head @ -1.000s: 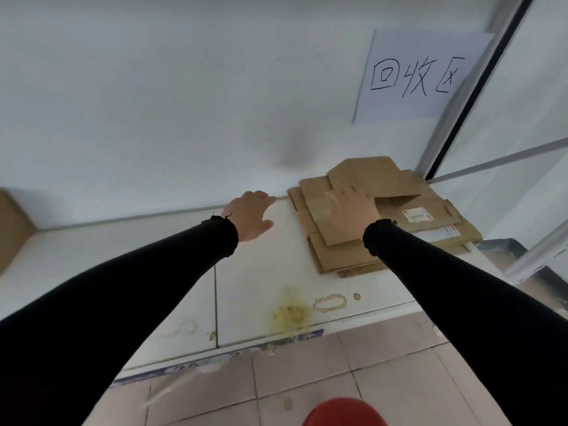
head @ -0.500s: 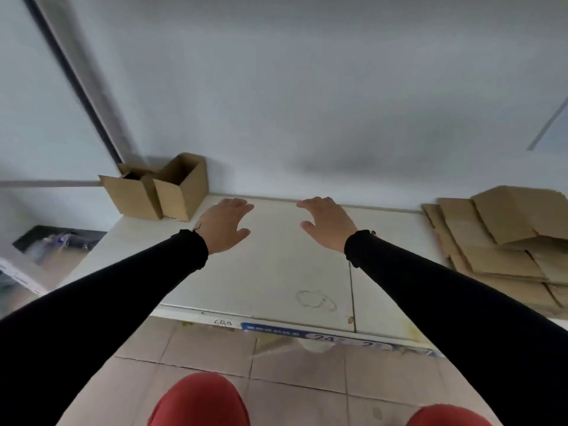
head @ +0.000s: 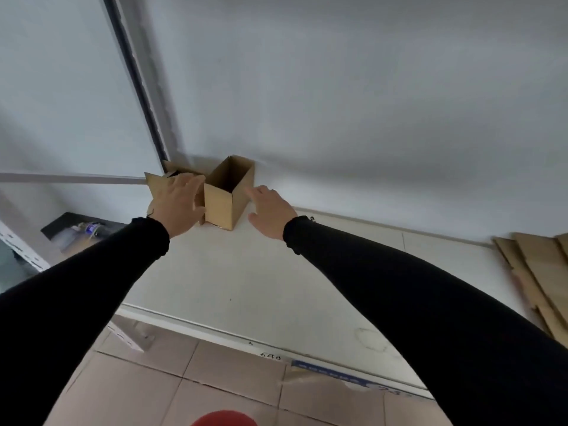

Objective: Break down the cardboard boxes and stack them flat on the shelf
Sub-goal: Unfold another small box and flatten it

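The left hand (head: 178, 207) reaches forward with its fingers loosely spread, its back to the camera, lying in front of a small cardboard box (head: 159, 184) whose flaps stand up behind the fingers; whether the fingertips actually touch that box cannot be told, since the hand hides the contact. The right hand (head: 270, 210) is also spread and relaxed, holding nothing, with its index finger pointing toward the right wall of a second, open cardboard box (head: 229, 195), close to it but with the contact unclear. This open box stands upright with its mouth facing up, dark inside, just beside the first box and between the two hands, at the back of the white shelf (head: 246, 281) against the pale wall (head: 338, 103). Both arms wear black sleeves (head: 399, 287) that run from the lower corners of the view up to the wrists. Far to the right, well apart from the boxes, a stack of flattened cardboard (head: 541, 272) lies on the same shelf, cut off by the edge of the view. A dark upright frame post (head: 135, 81) rises at the left behind the boxes. Below the shelf edge is a tiled floor (head: 184, 388), and a red shape (head: 224, 419) shows at the bottom edge.
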Demonstrator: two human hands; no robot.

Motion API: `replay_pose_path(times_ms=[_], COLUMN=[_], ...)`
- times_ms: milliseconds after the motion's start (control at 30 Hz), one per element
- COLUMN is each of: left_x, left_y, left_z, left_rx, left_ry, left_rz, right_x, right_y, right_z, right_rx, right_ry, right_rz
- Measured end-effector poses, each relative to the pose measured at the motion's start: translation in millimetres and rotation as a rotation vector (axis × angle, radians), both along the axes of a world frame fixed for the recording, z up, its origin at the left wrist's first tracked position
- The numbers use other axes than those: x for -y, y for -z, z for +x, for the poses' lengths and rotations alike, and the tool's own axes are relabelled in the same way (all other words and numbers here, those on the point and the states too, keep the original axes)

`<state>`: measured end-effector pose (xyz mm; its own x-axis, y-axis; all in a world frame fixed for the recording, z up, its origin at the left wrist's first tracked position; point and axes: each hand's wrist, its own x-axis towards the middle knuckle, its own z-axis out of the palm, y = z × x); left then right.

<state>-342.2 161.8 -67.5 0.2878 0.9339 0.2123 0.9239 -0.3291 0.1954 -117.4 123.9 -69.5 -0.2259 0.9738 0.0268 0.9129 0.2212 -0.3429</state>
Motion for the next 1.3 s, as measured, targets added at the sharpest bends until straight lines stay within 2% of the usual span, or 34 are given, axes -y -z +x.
replay_pose_path(times_ms=[100,267,400,467,600,633,733,833,967,1067,1200,1300], left_x=[-30,-53,-50,-40,23,43,101,154,208,237,269,292], left_y=[4,16,22,21,9,6,-5,-16,-13,-2,15,24], left_z=[-3,11,20,28,60,72,110,156,203,224,242,248], left_rx=[-0.111,-0.357,-0.271,-0.259,0.156,0.209,0.333,0.558,0.882,1.074,1.241,1.307], left_ry=[0.022,0.025,0.052,0.128,0.275,0.318,0.432,0.461,0.309,0.15,-0.037,-0.13], left_rz=[0.018,0.015,0.065,0.09,0.08,0.056,-0.061,-0.263,-0.498,-0.634,-0.829,-0.918], right_x=[-25,-48,-38,-20,43,63,122,173,233,272,309,322], right_y=[1,13,18,20,11,5,-14,-33,-44,-28,3,16], right_z=[-25,-39,-30,-16,36,53,101,141,193,227,245,244], right_rx=[-0.019,0.025,0.046,0.059,-0.123,-0.183,-0.313,-0.391,-0.541,-0.651,-0.863,-0.924], right_ry=[-0.023,-0.072,-0.061,-0.07,-0.011,-0.002,0.037,0.121,0.29,0.44,0.52,0.536], right_rz=[-0.008,-0.132,0.033,0.097,0.21,0.217,0.2,0.181,0.087,-0.003,-0.261,-0.282])
